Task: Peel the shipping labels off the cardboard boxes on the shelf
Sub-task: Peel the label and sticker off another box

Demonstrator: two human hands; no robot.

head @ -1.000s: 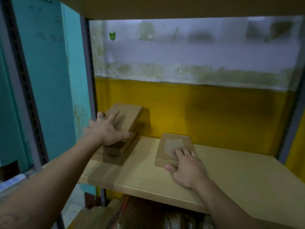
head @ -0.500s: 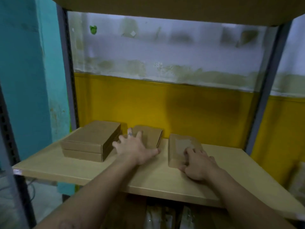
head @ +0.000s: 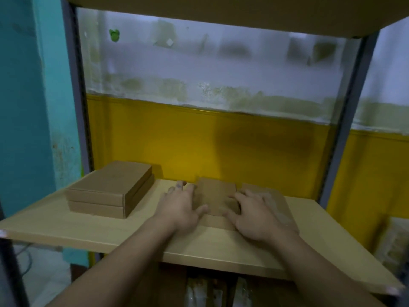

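Observation:
Several flat cardboard boxes lie on the light wooden shelf board (head: 110,233). A stack of two boxes (head: 110,189) sits at the left. A single middle box (head: 215,196) lies between my hands, close against the right box (head: 276,202). My left hand (head: 181,207) clasps the middle box's left side, fingers along its edge and thumb at its front corner. My right hand (head: 254,214) lies flat with spread fingers over the right box's left part, its thumb by the middle box. The blur keeps me from making out any label.
The shelf's grey uprights stand at the left (head: 77,107) and right (head: 345,140). Another shelf board (head: 199,9) hangs close overhead. A yellow and white wall closes the back. Below the board are more packages (head: 205,291).
My left hand has slid the single box rightward from beside the stack until it lies next to the right box. My view has shifted, and my right hand has stayed on the right box.

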